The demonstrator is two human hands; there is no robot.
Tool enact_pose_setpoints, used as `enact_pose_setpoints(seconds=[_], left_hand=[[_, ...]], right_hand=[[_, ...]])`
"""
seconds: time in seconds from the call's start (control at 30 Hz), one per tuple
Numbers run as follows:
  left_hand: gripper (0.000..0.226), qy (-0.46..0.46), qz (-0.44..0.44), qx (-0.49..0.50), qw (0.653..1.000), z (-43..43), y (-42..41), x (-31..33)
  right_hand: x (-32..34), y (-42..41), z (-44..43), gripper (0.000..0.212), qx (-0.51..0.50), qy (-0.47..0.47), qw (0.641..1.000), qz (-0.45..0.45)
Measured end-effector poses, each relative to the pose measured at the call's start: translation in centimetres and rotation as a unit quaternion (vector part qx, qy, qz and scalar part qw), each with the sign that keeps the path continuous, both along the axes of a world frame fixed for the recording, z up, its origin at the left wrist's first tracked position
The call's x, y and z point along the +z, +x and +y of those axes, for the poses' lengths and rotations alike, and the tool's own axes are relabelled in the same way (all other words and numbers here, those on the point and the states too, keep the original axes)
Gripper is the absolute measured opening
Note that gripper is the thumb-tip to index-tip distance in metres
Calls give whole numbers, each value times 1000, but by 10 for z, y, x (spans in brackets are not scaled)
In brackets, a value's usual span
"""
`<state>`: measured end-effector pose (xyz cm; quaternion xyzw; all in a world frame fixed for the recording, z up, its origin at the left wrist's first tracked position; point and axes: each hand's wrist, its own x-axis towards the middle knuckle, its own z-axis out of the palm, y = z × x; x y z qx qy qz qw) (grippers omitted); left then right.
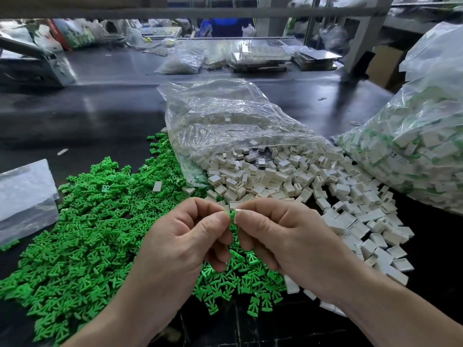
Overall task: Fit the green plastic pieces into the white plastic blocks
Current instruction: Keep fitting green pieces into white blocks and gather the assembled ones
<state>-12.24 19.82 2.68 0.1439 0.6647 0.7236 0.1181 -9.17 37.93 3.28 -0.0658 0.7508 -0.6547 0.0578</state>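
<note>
While the counter (100,116) carries green pieces (87,221) lower left and white blocks (313,176) centre right, left hand (185,236) and right hand (288,236) meet mid-frame, pinching one green piece (232,214) and one white block (237,217). Likely light, stiff, small; hold by outer edges.

Workshop surroundings: dark table under a grey metal frame.
I note a glossy black table (105,113) running far back, catching overhead light in pale streaks. A grey crossbar (225,12) spans the top of my view; a grey upright (360,46) stands at right beside a cardboard box (383,65). Stacked flat trays (260,57) lie at the far end; filled bags (77,33) crowd the back left.
</note>
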Motion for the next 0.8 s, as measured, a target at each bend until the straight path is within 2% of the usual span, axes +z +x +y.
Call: enact_pose_setpoints(seconds=[0.1,0.3,0.53,0.7,0.8], left_hand=[[12,-20,2,-20,1000,-3,-1,1],[17,-77,-3,-65,995,-9,-4,5],[13,-114,-5,-96,989,-10,-3,8],[15,-95,28,-66,993,-5,-3,10],[33,-135,118,-18,984,-7,-5,11]], right_hand=[[1,1,0,23,3,51,998,32],[7,0,8,27,49,127,990,-18],[10,0,12,24,74,219,973,-7],[6,4,6,28,46,133,990,-17],[11,5,3,26,50,47,996,-57]])
